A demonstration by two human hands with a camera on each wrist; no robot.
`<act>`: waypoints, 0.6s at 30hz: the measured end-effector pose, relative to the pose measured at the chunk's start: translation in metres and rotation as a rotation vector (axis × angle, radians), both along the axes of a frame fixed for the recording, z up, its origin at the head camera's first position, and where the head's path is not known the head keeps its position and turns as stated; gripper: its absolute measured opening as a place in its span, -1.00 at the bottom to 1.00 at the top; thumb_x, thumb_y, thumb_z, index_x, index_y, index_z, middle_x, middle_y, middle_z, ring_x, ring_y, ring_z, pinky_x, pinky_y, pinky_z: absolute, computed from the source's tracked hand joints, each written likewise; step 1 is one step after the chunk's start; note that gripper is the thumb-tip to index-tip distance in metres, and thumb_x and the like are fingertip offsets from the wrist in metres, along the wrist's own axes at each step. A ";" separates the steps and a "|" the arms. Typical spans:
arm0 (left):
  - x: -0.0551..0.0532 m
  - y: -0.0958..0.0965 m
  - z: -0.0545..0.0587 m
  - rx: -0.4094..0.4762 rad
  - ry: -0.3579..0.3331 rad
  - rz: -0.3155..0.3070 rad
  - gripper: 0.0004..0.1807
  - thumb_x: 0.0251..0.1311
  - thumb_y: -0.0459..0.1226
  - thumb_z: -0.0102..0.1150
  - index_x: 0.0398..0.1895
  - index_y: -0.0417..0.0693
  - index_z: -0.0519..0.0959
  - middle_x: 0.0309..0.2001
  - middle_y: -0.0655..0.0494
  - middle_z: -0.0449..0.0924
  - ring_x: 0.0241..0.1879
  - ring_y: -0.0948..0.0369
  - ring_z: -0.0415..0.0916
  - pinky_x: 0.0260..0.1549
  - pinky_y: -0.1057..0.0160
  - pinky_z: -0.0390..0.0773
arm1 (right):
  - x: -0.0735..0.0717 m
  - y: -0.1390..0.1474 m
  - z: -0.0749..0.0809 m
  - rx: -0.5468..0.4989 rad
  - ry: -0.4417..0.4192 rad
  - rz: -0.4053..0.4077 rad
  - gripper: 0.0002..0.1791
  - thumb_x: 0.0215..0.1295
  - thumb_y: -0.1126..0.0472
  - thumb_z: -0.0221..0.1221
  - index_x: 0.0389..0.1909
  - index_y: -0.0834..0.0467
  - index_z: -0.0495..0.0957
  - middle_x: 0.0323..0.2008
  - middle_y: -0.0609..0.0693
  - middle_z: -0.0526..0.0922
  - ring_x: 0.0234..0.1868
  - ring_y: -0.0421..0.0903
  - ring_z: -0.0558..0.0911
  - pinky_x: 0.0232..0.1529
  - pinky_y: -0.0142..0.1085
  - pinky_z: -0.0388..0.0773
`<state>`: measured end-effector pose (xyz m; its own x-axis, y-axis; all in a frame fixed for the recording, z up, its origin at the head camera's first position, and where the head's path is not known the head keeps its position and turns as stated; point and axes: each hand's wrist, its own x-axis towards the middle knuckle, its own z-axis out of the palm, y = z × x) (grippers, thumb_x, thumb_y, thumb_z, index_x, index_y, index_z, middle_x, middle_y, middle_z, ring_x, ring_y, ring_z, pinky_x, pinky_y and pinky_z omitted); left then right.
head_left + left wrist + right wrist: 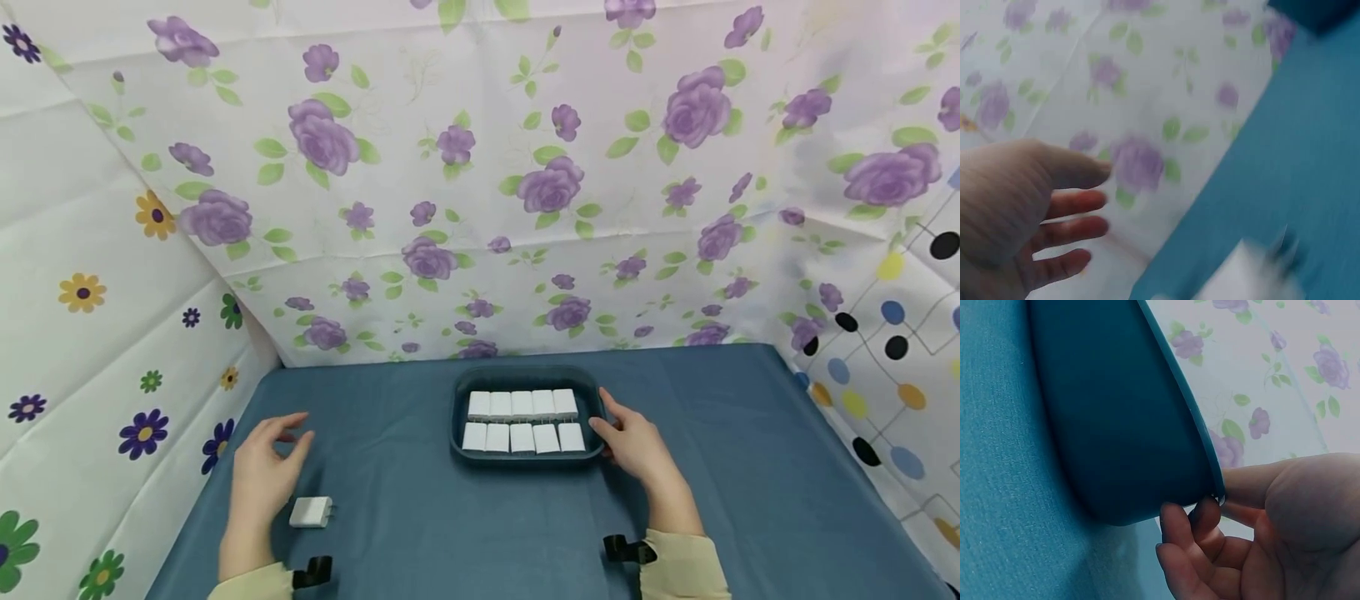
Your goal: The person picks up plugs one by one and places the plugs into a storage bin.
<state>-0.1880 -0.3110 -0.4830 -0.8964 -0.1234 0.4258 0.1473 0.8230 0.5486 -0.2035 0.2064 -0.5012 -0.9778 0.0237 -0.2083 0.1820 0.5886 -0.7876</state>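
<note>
A dark blue-green tray (517,459) holds two rows of white plug adapters (522,406), with metal prongs showing between the rows. At the tray's right end, my right hand (636,446) grips the rim, thumb on top and fingers against the outer wall; the right wrist view shows this tray wall (1122,419) close up. One loose white plug adapter (310,512) lies on the cloth at the left, prongs pointing right. My left hand (264,471) hovers beside it, fingers loosely bent and thumb apart, holding nothing. In the left wrist view that adapter (1244,275) is blurred and partly cut off.
Blue cloth (420,533) covers the table. Flowered sheeting (480,183) rises along the back edge, with more patterned sheets at the left (112,333) and right (892,358). Black bands with small mounts (628,549) sit on both wrists.
</note>
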 end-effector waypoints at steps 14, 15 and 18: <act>0.030 -0.012 0.009 -0.053 -0.855 -0.014 -0.40 0.42 0.11 0.32 -0.06 -0.36 0.61 -0.34 -0.05 0.63 -0.42 0.06 0.56 -0.40 0.01 0.57 | -0.001 -0.002 0.002 -0.001 0.001 -0.008 -0.23 0.69 0.04 0.11 0.76 -0.02 0.03 -0.35 0.09 0.51 -0.38 0.06 0.67 -0.36 -0.15 0.56; 0.030 -0.010 0.008 -0.053 -0.867 -0.033 -0.37 0.40 0.11 0.34 -0.04 -0.39 0.61 -0.33 -0.03 0.64 -0.42 0.08 0.57 -0.41 0.02 0.58 | 0.000 -0.002 0.002 -0.002 -0.001 -0.008 -0.23 0.69 0.04 0.11 0.76 -0.02 0.03 -0.35 0.09 0.50 -0.37 0.06 0.67 -0.36 -0.15 0.56; 0.029 -0.004 0.004 -0.050 -0.890 -0.060 -0.29 0.34 0.10 0.41 0.06 -0.46 0.56 -0.25 -0.04 0.66 -0.39 0.09 0.58 -0.41 0.02 0.63 | 0.001 -0.003 0.001 -0.003 -0.005 -0.013 -0.24 0.69 0.04 0.11 0.76 -0.03 0.04 -0.35 0.09 0.50 -0.37 0.06 0.67 -0.36 -0.16 0.57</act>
